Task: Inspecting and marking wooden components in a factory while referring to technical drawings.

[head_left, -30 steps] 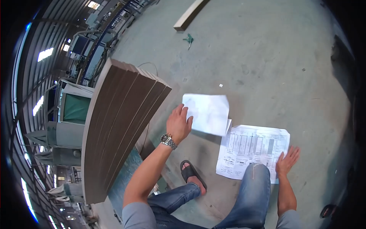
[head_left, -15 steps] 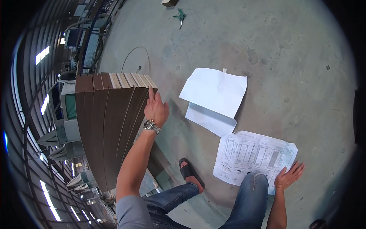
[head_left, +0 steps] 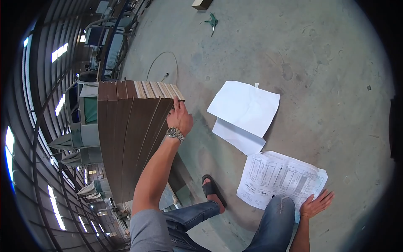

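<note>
My left hand (head_left: 179,118), with a metal watch on the wrist, rests on the right side of a stack of brown wooden panels (head_left: 128,138), fingers gripping the outermost panel near its top corner. My right hand (head_left: 315,204) is spread flat on the concrete floor, fingers apart, at the lower right edge of a printed drawing sheet (head_left: 279,178). Two blank white sheets (head_left: 244,113) lie overlapped on the floor between the panels and the drawing. My knee in blue jeans covers the drawing's lower edge.
My sandalled foot (head_left: 211,190) is planted beside the panel stack. A thin wire loop (head_left: 161,65) lies on the floor behind the panels. A green hand tool (head_left: 213,21) and a wooden block (head_left: 201,4) lie far off. Green machines (head_left: 88,111) stand to the left.
My left hand left the white sheets and moved left onto the panel stack. My view swung toward the panels. The right hand stayed on the floor by the drawing.
</note>
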A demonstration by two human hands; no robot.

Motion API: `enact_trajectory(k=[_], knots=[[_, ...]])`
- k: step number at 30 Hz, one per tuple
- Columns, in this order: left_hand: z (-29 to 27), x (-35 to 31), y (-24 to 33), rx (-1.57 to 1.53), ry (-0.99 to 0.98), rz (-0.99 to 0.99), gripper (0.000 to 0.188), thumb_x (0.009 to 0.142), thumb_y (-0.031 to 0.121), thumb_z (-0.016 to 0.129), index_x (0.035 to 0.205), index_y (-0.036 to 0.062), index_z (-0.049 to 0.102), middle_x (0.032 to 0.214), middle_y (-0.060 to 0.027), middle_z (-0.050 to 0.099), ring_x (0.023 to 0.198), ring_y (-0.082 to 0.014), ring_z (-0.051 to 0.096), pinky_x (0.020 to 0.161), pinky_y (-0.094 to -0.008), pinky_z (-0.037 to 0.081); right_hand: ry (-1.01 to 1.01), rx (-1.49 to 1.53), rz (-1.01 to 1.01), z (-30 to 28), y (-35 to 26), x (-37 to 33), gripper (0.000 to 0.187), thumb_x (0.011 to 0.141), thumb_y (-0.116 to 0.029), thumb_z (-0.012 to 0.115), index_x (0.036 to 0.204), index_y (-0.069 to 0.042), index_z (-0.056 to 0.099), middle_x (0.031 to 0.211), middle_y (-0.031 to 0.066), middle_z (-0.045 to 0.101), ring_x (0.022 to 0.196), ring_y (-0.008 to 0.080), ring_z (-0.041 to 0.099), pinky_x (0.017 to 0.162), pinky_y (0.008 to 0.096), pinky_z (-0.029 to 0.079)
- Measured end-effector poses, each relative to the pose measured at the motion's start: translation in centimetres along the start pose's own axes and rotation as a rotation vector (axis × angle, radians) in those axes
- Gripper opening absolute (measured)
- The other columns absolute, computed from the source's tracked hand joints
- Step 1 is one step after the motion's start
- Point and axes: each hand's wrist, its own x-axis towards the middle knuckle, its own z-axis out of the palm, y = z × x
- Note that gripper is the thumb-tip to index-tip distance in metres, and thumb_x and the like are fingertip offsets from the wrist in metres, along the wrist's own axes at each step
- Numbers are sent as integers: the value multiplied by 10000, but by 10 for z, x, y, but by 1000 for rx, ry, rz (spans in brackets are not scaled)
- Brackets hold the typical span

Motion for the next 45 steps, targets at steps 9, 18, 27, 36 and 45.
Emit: enact_trajectory(k=[9, 18, 27, 36, 45], knots=[[-12, -3, -6, -24, -45, 34, 534, 827, 280, 722, 1232, 27, 483, 1607, -195, 285, 1105, -434, 631, 821, -501, 574, 0, -13, 16, -1, 1, 0, 653, 1048, -456, 354, 1563, -62, 280, 1637, 207, 213, 1514, 399, 201, 1216, 555, 154], [-48, -8, -13, -91, 99, 38, 633, 824, 257, 718, 1347, 19, 453, 1614, -224, 247, 1075, -440, 644, 814, -489, 574, 11, -16, 6, -5, 0, 2, 645, 1051, -442, 358, 1571, -72, 267, 1644, 196, 202, 1520, 388, 191, 1222, 548, 144], [-45, -2, -37, -18, 132, -42, 647, 831, 260, 712, 1363, 11, 442, 1601, -264, 250, 1023, -422, 675, 767, -495, 580, 13, -15, 8, -5, -5, 2, 636, 1051, -427, 364, 1577, -84, 262, 1647, 190, 200, 1518, 383, 199, 1223, 537, 148], [-78, -5, -38, -108, 165, -60, 714, 841, 266, 712, 1434, 50, 376, 1579, -277, 283, 1037, -428, 669, 783, -495, 574, 43, -25, -10, -4, -2, 1, 633, 1061, -461, 320, 1566, -81, 288, 1632, 189, 241, 1504, 398, 230, 1217, 540, 178], [-101, -13, -69, 17, 180, -112, 729, 824, 244, 724, 1444, 64, 384, 1593, -215, 294, 993, -396, 676, 754, -475, 580, 59, -41, -16, -4, -5, 3, 627, 1064, -456, 313, 1562, -75, 293, 1636, 189, 233, 1504, 397, 230, 1216, 533, 185]])
